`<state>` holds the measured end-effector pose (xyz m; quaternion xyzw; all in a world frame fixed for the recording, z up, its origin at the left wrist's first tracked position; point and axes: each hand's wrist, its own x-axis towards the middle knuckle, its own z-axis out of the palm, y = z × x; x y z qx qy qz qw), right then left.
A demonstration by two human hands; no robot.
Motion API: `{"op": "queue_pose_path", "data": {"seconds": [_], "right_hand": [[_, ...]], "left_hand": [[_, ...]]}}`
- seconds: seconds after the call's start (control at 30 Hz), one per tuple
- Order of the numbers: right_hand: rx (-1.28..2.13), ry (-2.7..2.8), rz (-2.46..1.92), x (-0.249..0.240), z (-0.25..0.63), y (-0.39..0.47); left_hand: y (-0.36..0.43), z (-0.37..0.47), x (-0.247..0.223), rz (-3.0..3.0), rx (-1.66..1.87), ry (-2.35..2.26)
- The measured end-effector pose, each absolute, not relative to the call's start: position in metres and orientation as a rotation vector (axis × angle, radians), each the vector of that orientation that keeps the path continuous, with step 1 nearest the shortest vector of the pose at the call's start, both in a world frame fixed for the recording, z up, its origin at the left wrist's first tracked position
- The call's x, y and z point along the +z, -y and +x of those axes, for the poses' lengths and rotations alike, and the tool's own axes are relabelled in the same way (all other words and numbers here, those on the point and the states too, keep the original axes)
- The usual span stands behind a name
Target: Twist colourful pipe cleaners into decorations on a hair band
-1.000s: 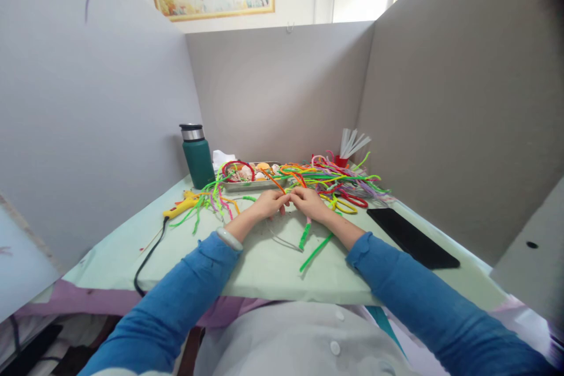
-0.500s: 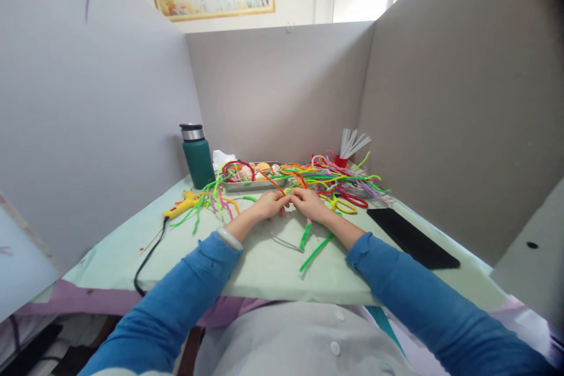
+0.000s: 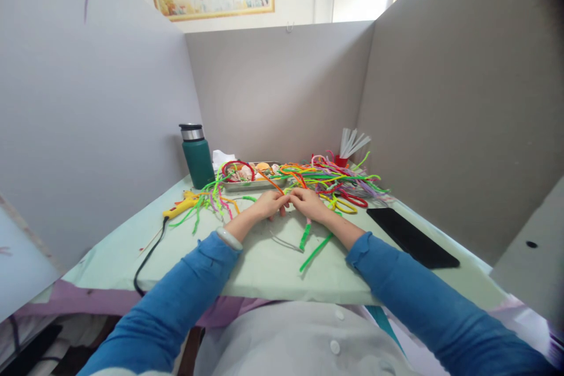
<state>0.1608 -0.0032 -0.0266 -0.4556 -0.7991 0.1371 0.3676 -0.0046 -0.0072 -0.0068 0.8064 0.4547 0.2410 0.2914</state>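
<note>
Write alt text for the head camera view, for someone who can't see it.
A person's left hand and right hand meet at the near end of an orange pipe cleaner, over a pale table. Behind them are a metal tray and a pile of colorful pipe cleaners; on the left are a green bottle and yellow glue gun.

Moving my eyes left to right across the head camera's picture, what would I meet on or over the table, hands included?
Green bottle → left hand → right hand → red cup → flat black slab.
</note>
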Motion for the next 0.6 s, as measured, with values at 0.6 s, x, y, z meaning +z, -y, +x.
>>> {"op": "queue_pose_path", "data": {"seconds": [0.6], "right_hand": [[0.435,2.005,-1.177,-0.0315,0.1604,0.0007]], "left_hand": [[0.0069,-0.0030,-0.0052,2.126,0.709,-1.264]]}}
